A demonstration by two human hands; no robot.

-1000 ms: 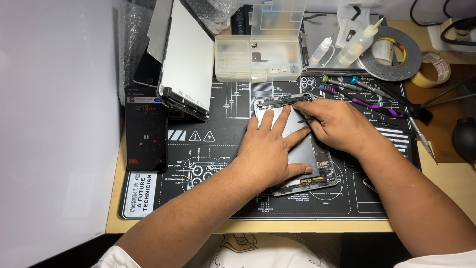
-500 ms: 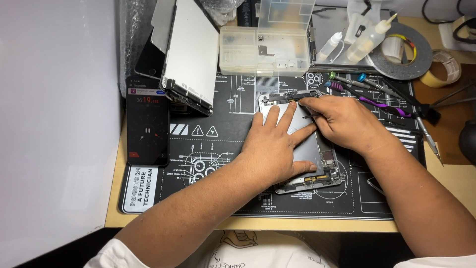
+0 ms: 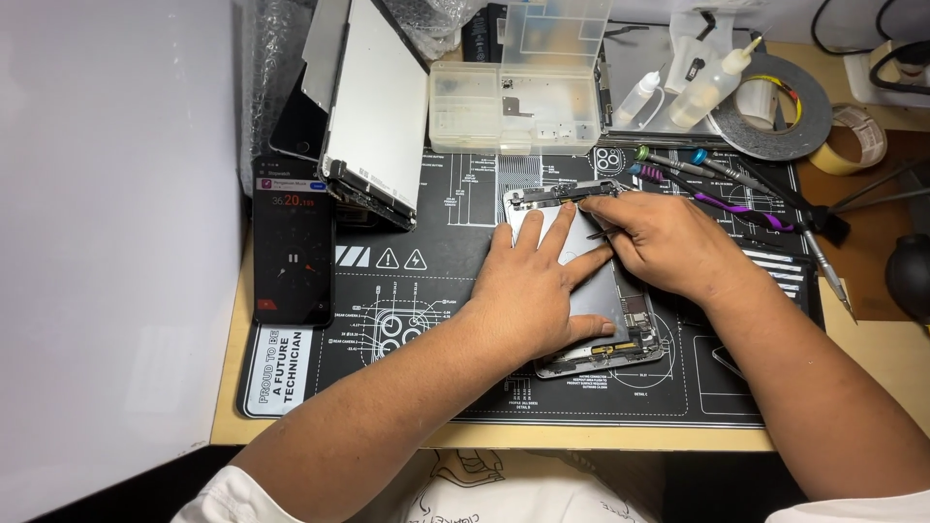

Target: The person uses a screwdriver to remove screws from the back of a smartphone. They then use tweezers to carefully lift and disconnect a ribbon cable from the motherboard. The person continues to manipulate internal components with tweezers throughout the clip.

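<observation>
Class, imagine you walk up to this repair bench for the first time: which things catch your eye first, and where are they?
At the centre of the black repair mat, the left hand presses flat on an opened tablet while the right hand works a thin tool at its top edge. To the left lies a dark phone showing a timer; beyond it, a detached screen panel leans up.
</observation>
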